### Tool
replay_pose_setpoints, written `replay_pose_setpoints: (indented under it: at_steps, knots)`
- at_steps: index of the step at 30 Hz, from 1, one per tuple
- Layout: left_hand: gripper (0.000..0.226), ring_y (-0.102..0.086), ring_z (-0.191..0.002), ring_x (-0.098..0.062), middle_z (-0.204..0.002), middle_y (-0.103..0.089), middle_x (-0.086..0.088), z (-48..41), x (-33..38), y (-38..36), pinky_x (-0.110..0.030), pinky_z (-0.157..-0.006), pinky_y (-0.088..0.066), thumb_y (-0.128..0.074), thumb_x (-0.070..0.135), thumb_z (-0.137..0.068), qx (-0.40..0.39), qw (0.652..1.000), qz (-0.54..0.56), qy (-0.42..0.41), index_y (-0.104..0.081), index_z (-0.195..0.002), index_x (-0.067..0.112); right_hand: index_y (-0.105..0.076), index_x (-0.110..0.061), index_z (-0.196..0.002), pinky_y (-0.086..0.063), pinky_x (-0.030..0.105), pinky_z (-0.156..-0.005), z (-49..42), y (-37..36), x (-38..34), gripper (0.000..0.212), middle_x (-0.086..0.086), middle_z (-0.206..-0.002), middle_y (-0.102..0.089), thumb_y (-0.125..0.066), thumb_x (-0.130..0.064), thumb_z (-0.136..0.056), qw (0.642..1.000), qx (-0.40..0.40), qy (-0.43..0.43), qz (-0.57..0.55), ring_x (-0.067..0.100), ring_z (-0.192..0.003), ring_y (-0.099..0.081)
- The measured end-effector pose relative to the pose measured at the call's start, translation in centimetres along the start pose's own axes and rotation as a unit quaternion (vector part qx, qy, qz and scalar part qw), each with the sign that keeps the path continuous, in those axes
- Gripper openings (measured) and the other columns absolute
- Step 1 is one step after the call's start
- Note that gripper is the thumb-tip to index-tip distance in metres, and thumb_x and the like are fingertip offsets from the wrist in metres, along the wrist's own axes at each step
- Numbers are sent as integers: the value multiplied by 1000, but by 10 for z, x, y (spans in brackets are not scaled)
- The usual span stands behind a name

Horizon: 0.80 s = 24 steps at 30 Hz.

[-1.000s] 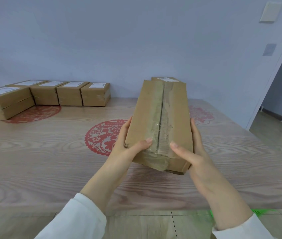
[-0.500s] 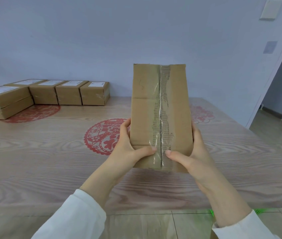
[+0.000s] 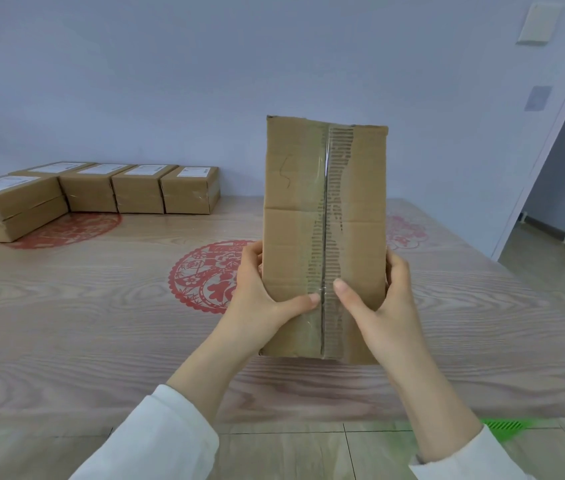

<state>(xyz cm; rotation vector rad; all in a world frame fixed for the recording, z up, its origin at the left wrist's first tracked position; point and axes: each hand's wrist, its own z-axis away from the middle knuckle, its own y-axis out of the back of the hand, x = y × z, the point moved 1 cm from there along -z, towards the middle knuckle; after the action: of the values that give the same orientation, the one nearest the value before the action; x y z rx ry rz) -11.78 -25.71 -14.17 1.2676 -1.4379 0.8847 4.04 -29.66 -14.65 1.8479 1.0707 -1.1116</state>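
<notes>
head view: box (image 3: 295, 237) upright at frame centre, long axis vertical, taped seam facing me, held over table (image 3: 66, 323). my left hand (image 3: 257, 299) clamps lower left edge, right hand (image 3: 388, 306) lower right edge, thumbs on front either side of seam; both hands equally near.

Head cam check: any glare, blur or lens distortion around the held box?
Head view: soft even light; faint sheen on the tape of the cardboard box; left hand, right hand and box sharp; door frame leans, wide-lens distortion.
</notes>
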Motion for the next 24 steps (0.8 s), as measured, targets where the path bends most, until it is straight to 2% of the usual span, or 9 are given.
replay_pose_setpoints:
  at_steps: [2, 4, 7, 11, 12, 14, 17, 20, 24]
  knots:
    - [71, -63, -102, -5, -118, -60, 2, -2, 1, 0, -30, -91, -53, -86, 19, -67, 8, 1000, 16, 7, -37, -117, 27, -32, -30, -132, -43, 1, -72, 0, -3, -1, 66, -27, -108, -48, -71, -15, -82, 1000, 13, 14, 2, -27, -86, -50]
    - [63, -65, -98, -6, -113, -63, 2, -5, 1, 1, -32, -90, -52, -83, 32, -61, 49, 998, 35, 13, -40, -108, 28, -30, -36, -125, -41, -2, -72, 1, -6, 0, 67, -29, -109, -45, -73, -11, -80, 1000, 10, 24, 6, -28, -88, -49]
    - [55, -65, -92, -4, -108, -63, 1, -4, 1, 1, -30, -86, -52, -84, 23, -68, 77, 996, 33, 6, -41, -101, 28, -33, -38, -122, -43, 0, -71, 2, -6, -3, 62, -25, -112, -49, -73, -14, -80, 999, 20, 29, 1, -22, -93, -52]
    - [62, -64, -93, -1, -108, -63, 6, -2, 5, 0, -29, -87, -51, -85, 39, -59, 61, 998, -1, 7, -40, -101, 32, -40, -28, -130, -44, 3, -75, -4, -5, -5, 56, -5, -127, -51, -70, -26, -82, 998, 45, 34, 21, 3, -107, -54]
    - [66, -63, -93, 2, -108, -62, 8, -1, 9, 0, -27, -87, -51, -87, 47, -58, 60, 998, -1, 10, -40, -102, 33, -41, -28, -128, -43, 1, -74, -3, -5, -6, 55, -3, -127, -51, -70, -25, -82, 998, 50, 37, 22, 3, -106, -53]
    - [71, -62, -88, 8, -108, -61, 11, -1, 17, -1, -22, -85, -49, -75, 58, -56, 70, 997, 9, 14, -41, -112, 30, -40, -31, -121, -41, -1, -73, -2, -5, -8, 54, -4, -123, -52, -73, -21, -80, 998, 52, 44, 15, -3, -104, -51]
    - [57, -63, -84, 9, -102, -66, 14, -3, 27, -1, -20, -80, -49, -72, 46, -71, 88, 996, 16, 1, -47, -118, 24, -41, -31, -116, -40, -2, -70, 0, -6, -10, 53, -6, -118, -53, -76, -20, -78, 997, 57, 43, 17, -8, -102, -50]
    - [34, -65, -81, 7, -89, -69, 16, -2, 31, -3, -19, -77, -49, -74, 31, -79, 86, 996, 6, -15, -53, -105, 27, -44, -26, -104, -41, 1, -67, -4, -7, -13, 44, -2, -111, -58, -77, -30, -75, 996, 89, 29, 4, -10, -89, -53]
    - [33, -64, -80, 8, -88, -69, 17, -1, 36, -5, -19, -75, -49, -76, 33, -77, 97, 994, -14, -39, -53, -100, 29, -41, -28, -86, -42, 7, -66, -8, -9, -18, 38, 2, -99, -60, -77, -33, -74, 992, 121, 26, 0, -7, -79, -54]
